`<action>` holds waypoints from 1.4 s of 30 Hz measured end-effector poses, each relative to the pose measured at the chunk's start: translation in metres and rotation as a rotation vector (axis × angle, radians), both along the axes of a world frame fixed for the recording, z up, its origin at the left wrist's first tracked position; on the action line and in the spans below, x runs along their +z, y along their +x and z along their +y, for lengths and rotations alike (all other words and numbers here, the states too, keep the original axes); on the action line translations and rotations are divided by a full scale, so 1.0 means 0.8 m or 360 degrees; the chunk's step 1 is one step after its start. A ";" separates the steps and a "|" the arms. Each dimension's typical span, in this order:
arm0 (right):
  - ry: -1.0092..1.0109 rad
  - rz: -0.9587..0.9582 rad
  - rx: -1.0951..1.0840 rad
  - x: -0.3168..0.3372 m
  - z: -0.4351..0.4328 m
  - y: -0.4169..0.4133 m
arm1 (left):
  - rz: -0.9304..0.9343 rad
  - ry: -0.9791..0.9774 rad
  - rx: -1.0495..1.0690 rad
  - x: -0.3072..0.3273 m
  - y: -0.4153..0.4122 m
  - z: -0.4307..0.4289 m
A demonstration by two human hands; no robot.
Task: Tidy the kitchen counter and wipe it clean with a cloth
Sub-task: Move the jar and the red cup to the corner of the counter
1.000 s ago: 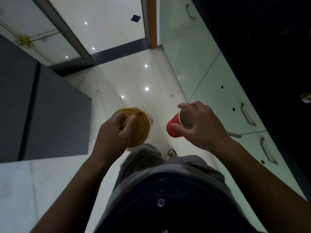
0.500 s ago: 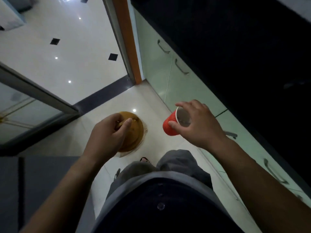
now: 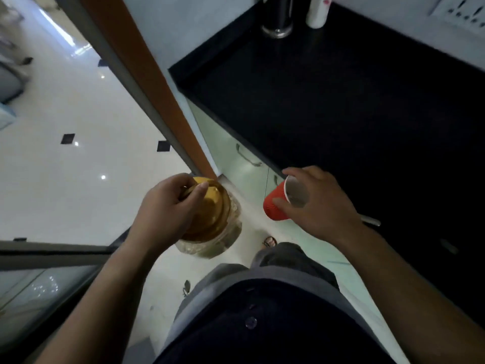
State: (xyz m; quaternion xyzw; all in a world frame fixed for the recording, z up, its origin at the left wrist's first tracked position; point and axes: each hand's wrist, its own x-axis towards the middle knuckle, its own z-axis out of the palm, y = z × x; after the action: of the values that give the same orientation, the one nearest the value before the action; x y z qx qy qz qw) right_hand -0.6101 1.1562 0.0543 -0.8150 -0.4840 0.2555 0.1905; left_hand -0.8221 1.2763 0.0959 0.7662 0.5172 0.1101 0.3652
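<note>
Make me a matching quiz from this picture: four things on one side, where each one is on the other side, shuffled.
1 red cup
2 amber-lidded jar
3 steel cylinder
4 cabinet handle

A on the black counter
B in the left hand
C on a pale green door
D in the right hand

Pairs: 1-D, 2-B, 3-A, 4-C.

Glossy white floor [image 3: 78, 193] with small black diamond tiles [image 3: 67, 138], orange door frame [image 3: 147, 82], pale green cabinets [image 3: 223, 143]

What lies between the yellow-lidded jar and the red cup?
Nothing solid: in the head view only pale floor shows between the jar in the left hand and the red cup in the right hand.
</note>
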 end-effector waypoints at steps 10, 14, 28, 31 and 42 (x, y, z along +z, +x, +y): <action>0.0047 -0.0044 -0.0274 0.024 0.156 0.113 | -0.0174 0.0236 -0.0501 0.053 0.168 0.201; 0.0005 -0.0118 -0.0502 0.024 0.206 0.155 | -0.0213 0.0164 -0.0733 0.051 0.251 0.289; -0.0136 -0.0171 -0.1170 0.040 0.326 0.287 | -0.0370 0.0184 -0.1388 0.022 0.513 0.454; -0.0131 -0.0205 -0.1183 0.044 0.329 0.306 | -0.0400 0.0243 -0.1514 0.024 0.559 0.457; -0.0189 -0.0302 -0.1230 0.037 0.325 0.386 | -0.0498 0.0422 -0.1786 0.027 0.693 0.462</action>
State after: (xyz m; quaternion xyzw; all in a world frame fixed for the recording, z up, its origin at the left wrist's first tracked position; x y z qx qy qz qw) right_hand -0.3013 1.4162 0.0841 -0.9665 -0.1418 0.1160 0.1795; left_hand -0.2679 1.6461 0.1173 0.9360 -0.0446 0.0756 0.3408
